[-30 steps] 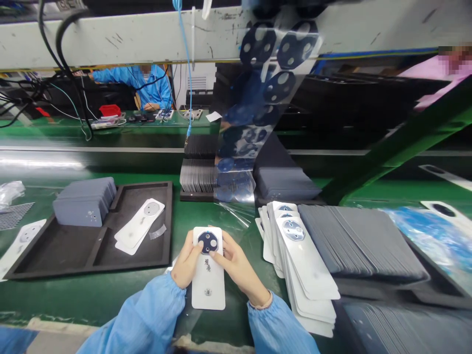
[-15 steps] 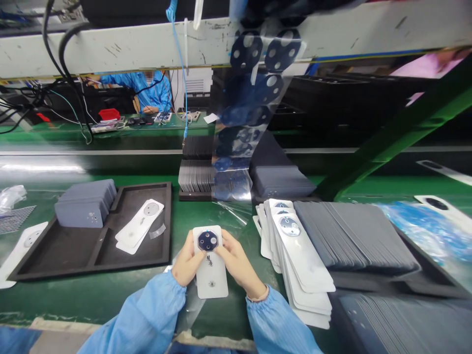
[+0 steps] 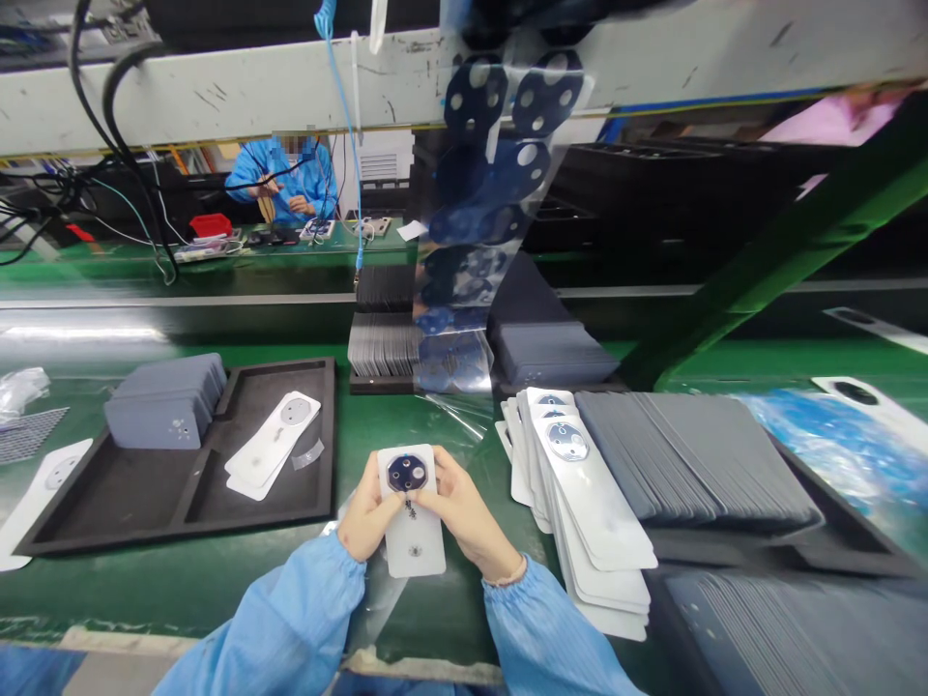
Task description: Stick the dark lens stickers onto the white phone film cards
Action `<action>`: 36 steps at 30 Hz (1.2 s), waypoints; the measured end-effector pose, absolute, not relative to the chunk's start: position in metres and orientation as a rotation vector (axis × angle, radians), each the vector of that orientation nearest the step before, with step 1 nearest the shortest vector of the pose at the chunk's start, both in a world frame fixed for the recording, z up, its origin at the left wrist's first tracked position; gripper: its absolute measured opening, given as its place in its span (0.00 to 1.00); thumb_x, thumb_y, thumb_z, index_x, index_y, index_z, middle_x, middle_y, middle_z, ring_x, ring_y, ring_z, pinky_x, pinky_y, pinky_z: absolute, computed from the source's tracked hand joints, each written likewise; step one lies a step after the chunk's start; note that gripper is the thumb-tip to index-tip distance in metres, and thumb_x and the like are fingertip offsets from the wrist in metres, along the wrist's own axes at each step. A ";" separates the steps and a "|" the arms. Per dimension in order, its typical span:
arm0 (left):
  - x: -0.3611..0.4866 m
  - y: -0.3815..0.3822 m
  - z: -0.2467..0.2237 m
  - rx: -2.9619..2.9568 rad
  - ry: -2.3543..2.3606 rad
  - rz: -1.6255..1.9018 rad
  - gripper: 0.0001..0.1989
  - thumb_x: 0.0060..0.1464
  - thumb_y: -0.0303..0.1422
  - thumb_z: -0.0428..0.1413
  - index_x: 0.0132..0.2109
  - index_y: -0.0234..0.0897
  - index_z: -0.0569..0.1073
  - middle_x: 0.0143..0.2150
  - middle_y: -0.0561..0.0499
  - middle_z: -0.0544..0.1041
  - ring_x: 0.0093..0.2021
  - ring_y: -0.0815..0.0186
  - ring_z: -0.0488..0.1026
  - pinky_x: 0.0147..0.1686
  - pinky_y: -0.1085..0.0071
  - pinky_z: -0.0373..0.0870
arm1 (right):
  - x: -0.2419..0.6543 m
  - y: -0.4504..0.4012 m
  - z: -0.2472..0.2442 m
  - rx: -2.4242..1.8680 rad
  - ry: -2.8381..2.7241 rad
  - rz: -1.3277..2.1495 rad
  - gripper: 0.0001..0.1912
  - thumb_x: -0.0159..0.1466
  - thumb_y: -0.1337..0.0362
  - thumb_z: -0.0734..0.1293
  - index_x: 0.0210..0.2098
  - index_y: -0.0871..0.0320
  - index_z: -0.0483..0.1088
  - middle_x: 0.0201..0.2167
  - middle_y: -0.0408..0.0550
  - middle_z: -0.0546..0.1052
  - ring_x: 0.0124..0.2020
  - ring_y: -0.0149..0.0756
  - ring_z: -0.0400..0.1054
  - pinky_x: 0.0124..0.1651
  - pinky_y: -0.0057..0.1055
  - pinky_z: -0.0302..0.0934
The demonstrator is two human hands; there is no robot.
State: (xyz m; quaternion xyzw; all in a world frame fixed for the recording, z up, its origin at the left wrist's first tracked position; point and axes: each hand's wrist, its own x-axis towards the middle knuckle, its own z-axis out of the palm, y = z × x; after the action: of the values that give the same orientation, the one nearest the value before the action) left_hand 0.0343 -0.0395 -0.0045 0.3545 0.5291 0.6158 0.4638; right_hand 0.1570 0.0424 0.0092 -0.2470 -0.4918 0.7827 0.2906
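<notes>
Between both hands, above the green bench, is a white phone back cover (image 3: 415, 541) with a dark camera sticker (image 3: 407, 474) near its top. My left hand (image 3: 367, 507) grips the cover's left edge, its thumb lying just under the sticker. On the opposite edge, my right hand (image 3: 464, 507) holds the same cover, with its thumb on the face below the sticker. The two thumb tips nearly meet. Fingers behind the cover are hidden. To the right lies a fanned stack of white back covers (image 3: 591, 512) with camera stickers on them.
A black tray (image 3: 137, 498) at left carries grey panels and two white covers. Grey panels (image 3: 696, 454) fill another tray at right. A hanging strip of dark stickers (image 3: 464, 251) drops in front. A green post (image 3: 783, 242) slants at right. Across the bench sits a co-worker (image 3: 290, 179).
My right thumb has shifted left to below the sticker's middle, and the cover has tilted slightly. Across the bench, the co-worker's arm has drawn in.
</notes>
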 end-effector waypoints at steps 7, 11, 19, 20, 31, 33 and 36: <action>0.033 -0.037 -0.002 0.796 1.322 1.613 0.20 0.50 0.34 0.61 0.50 0.40 0.68 0.44 0.51 0.76 0.44 0.60 0.74 0.44 0.64 0.70 | 0.157 0.039 0.005 -0.710 -1.404 1.971 0.27 0.54 0.61 0.72 0.52 0.54 0.63 0.46 0.51 0.77 0.42 0.42 0.74 0.45 0.39 0.69; 0.031 -0.037 -0.006 0.690 1.409 1.674 0.25 0.53 0.36 0.60 0.57 0.40 0.65 0.55 0.46 0.74 0.57 0.55 0.70 0.56 0.59 0.66 | 0.152 0.016 0.001 -0.821 -1.801 1.434 0.47 0.55 0.65 0.71 0.68 0.49 0.45 0.69 0.58 0.53 0.60 0.49 0.65 0.57 0.46 0.64; 0.000 -0.039 0.011 0.976 1.434 1.684 0.20 0.61 0.42 0.52 0.56 0.39 0.70 0.63 0.42 0.69 0.63 0.52 0.66 0.62 0.54 0.62 | 0.181 0.028 0.004 -0.925 -2.116 0.564 0.48 0.59 0.70 0.66 0.72 0.51 0.36 0.70 0.59 0.51 0.68 0.56 0.50 0.63 0.54 0.58; -0.009 -0.039 0.013 1.043 1.567 1.735 0.20 0.61 0.41 0.52 0.57 0.39 0.69 0.64 0.43 0.68 0.64 0.52 0.64 0.64 0.53 0.59 | 0.195 0.041 0.007 -0.973 -2.087 0.467 0.46 0.61 0.67 0.65 0.72 0.53 0.36 0.70 0.60 0.51 0.69 0.58 0.49 0.63 0.56 0.57; -0.104 -0.051 -0.003 0.967 3.025 0.830 0.41 0.51 0.50 0.54 0.63 0.22 0.60 0.69 0.23 0.53 0.69 0.38 0.51 0.64 0.40 0.48 | 0.276 0.110 -0.020 -1.199 -2.111 -0.001 0.30 0.70 0.55 0.56 0.67 0.64 0.54 0.69 0.69 0.51 0.69 0.65 0.44 0.62 0.65 0.52; -0.110 -0.053 -0.007 0.907 3.026 0.595 0.44 0.49 0.52 0.55 0.63 0.21 0.59 0.68 0.22 0.55 0.68 0.35 0.51 0.63 0.38 0.48 | 0.265 0.107 -0.011 -1.174 -2.076 0.096 0.31 0.70 0.52 0.57 0.66 0.63 0.54 0.68 0.69 0.53 0.69 0.64 0.46 0.62 0.63 0.53; -0.114 -0.054 -0.007 0.937 2.983 0.418 0.38 0.53 0.51 0.51 0.61 0.24 0.62 0.63 0.26 0.66 0.64 0.37 0.61 0.61 0.42 0.53 | 0.242 0.114 0.004 -1.119 -2.026 0.384 0.32 0.68 0.51 0.60 0.67 0.57 0.54 0.67 0.63 0.58 0.68 0.57 0.51 0.64 0.58 0.54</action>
State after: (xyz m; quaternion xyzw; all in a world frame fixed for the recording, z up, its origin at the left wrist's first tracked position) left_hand -0.1143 -0.0542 -0.0066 0.2970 0.9456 0.1324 -0.0064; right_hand 0.2423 0.1136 0.0040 -0.4397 -0.7962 0.1510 0.3872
